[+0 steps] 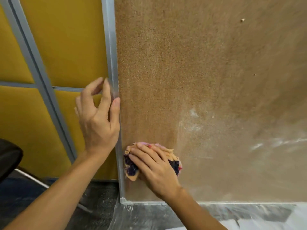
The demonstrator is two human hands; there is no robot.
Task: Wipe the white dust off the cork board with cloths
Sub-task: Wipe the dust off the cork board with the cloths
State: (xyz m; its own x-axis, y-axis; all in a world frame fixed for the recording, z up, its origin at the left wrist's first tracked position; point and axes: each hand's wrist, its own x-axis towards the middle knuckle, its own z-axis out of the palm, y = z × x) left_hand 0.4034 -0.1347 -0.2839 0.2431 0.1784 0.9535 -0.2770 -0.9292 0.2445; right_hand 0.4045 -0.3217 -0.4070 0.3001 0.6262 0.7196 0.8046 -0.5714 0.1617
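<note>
Cork board, upright, grainy tan, fills the right side. White dust streaks its lower part; the haze toward the right is blurred. Cloth, bunched, orange, pink and dark purple, lies against the board's lower left corner, just beside the grey metal frame. Right hand presses it flat, fingers spread, near straight. Left hand holds nothing, fingers loosely curved, thumb along the frame. Yellow fabric panels at left. Dusty clear plastic sheet on dark floor below. Black rounded object, cut off at left edge, unidentifiable.
</note>
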